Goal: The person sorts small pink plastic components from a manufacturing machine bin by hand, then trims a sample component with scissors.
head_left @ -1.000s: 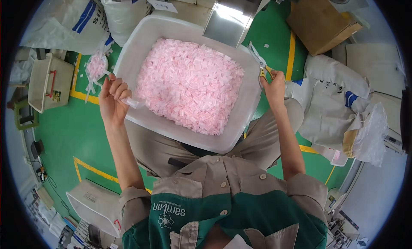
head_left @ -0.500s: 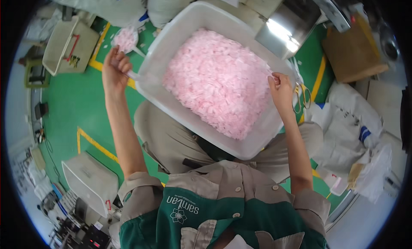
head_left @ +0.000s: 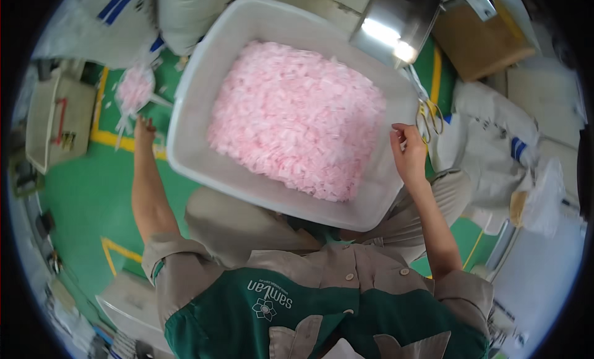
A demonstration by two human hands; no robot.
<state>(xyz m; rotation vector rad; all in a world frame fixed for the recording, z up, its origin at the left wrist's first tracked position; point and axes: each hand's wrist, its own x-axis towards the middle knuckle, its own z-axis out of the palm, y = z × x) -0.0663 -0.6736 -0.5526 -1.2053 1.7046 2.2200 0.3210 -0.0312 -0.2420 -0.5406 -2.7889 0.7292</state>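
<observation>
A large whitish plastic tub (head_left: 192, 105) rests on my lap, with a broad heap of small pale pink pieces (head_left: 297, 121) in it. Out to the left, over the green floor, my left hand (head_left: 145, 130) reaches with its fingers stretched apart, slightly blurred. Just past its fingertips is a white long-handled dish (head_left: 148, 81) piled with pink pieces; pale strips (head_left: 122, 123) hang by its near side. My right hand (head_left: 409, 153) hovers at the tub's right wall, thumb and fingers loosely curled and apart, nothing visible in them.
Yellow-handled scissors (head_left: 428, 116) hang beside the tub's right rim. A shiny metal box (head_left: 396, 25) stands behind that rim, near a cardboard box (head_left: 482, 37). White sacks (head_left: 495, 149) lie to the right, and more (head_left: 192, 12) at the back left. Pale bins (head_left: 71, 121) stand at left.
My left hand has moved from the tub's left rim outward to the dish, letting go of a whitish translucent piece. My right hand has loosened its pinch and dropped slightly. The view has shifted.
</observation>
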